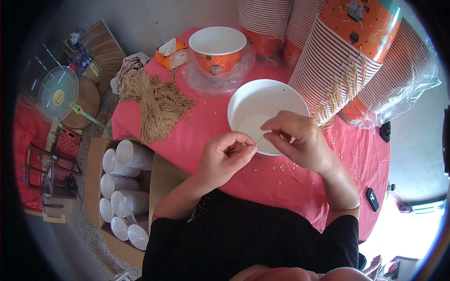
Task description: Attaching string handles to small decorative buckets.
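Observation:
My left hand (227, 157) is closed, thumb against the fingers, pinching a thin beige string (259, 138). Its other end runs to the fingertips of my right hand (300, 140), which pinch it as well. Both hands are over the near rim of a white paper bucket (243, 100), whose open mouth faces up. A small hole shows near the bucket's far right rim. To the left lies a thick bundle of beige strings (161, 105). Farther back, an orange printed bucket (216, 61) with a white inside stands on clear plastic wrap.
Tall stacks of orange-printed buckets (328, 70) lean at the right, the nearest with string loops hanging from it. Small white bits dot the pink tablecloth (253, 180). A black remote (372, 199) lies at the right edge. Left are a carton (159, 182) of wrapped white cups and a fan (58, 96).

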Demonstrator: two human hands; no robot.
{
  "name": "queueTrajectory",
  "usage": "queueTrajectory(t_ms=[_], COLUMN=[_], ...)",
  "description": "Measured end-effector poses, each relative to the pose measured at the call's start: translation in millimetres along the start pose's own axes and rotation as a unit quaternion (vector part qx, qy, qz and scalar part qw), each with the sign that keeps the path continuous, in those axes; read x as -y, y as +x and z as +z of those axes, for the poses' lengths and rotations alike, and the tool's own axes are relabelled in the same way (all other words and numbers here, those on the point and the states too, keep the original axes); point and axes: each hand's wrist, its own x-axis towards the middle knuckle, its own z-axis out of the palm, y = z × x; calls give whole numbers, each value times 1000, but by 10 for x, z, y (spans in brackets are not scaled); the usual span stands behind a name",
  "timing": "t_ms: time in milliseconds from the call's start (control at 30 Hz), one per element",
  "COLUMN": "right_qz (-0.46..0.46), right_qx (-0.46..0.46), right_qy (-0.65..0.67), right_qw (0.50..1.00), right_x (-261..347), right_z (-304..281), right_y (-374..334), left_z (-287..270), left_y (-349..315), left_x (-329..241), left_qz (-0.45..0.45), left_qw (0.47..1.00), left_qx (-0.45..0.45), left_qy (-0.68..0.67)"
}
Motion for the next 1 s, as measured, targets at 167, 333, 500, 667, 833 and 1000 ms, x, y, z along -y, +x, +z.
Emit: queueTrajectory(t_ms=[167,333,500,667,833,1000], right_qz=[-10,-107,-133,-138,-126,-126], right_qx=[-54,-31,-21,-33,-45,-14], right_qy=[-30,-116,-147,-152,-146,-160], right_qw=[998,987,980,978,980,979], right_x=[-84,53,40,48,106,127], right_z=[-38,-8,49,19,-171,-156], right_y=[-114,-182,-154,-166,-161,-126], left_z=[-31,-12,-11,-20,-114,-60], left_y=[13,1,8,12,-44,-67], left_x=[16,19,3,12,18,-18], left_qz=[-36,-42,-43,1,29,-3], left_qw=[998,997,997,998,997,1000], left_qx=[-24,-38,-31,-16,0,1], left_qy=[-46,-54,-61,-59,65,9])
